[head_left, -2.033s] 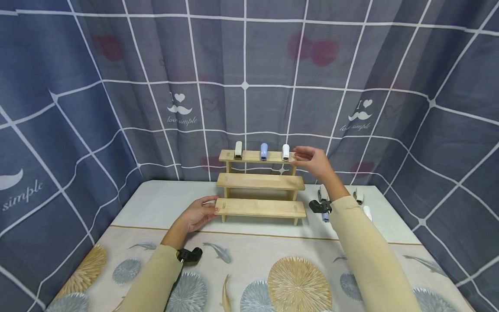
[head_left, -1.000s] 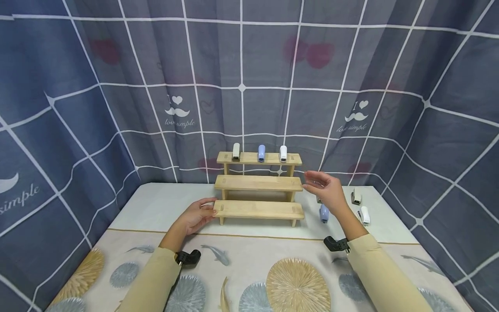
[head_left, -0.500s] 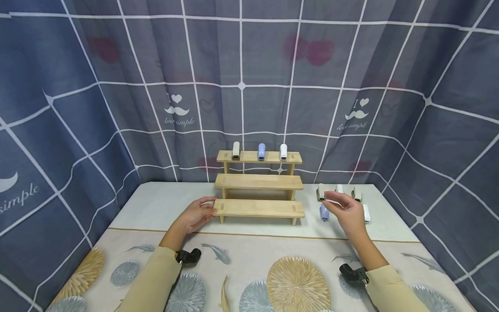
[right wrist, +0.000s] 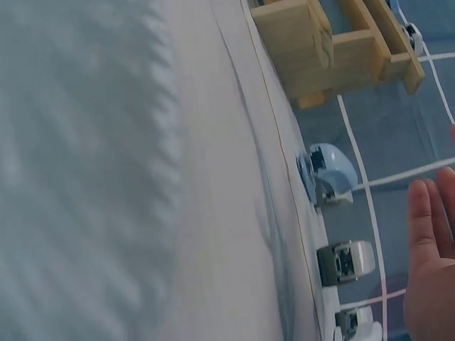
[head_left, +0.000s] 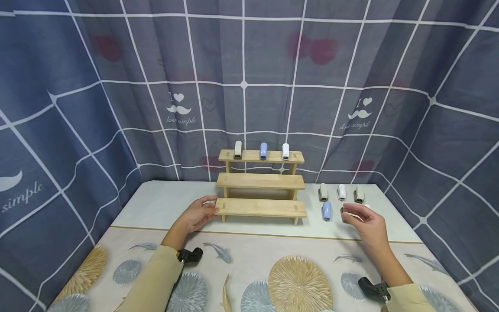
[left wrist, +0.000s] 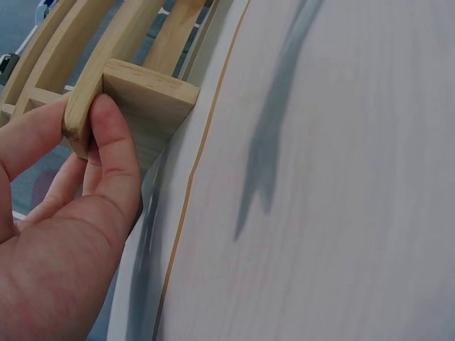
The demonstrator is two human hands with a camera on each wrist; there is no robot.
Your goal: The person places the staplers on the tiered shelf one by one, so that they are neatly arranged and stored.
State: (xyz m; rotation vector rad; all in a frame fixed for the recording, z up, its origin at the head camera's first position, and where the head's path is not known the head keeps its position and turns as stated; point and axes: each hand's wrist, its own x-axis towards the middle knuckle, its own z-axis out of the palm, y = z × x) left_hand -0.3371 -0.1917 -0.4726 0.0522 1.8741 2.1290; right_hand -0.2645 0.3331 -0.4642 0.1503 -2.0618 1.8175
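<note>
My left hand [head_left: 199, 214] pinches the left end of the lowest step of a three-tier wooden display stand [head_left: 261, 208]; thumb and fingers [left wrist: 114, 142] lie on either side of the board. On the top step sit a beige stapler [head_left: 238, 149], a blue stapler [head_left: 263, 151] and a white stapler [head_left: 286, 151]. My right hand [head_left: 368, 223] hovers over the staplers at the right, fingers loosely bent and holding nothing. A beige stapler [right wrist: 346, 261] is just below it, mostly covered by the hand in the head view. Beside that stands another blue stapler [head_left: 326, 211].
Behind the right hand stand a beige stapler [head_left: 323, 192], a white stapler [head_left: 341, 192] and another beige stapler [head_left: 359, 194]. A patterned cloth [head_left: 249, 255] covers the near part of the white table [head_left: 156, 203]. A blue checked curtain [head_left: 218, 104] surrounds the table.
My right hand has come away from the white stapler on the top step, moving down and right to the staplers on the table. The left hand has kept its hold on the stand.
</note>
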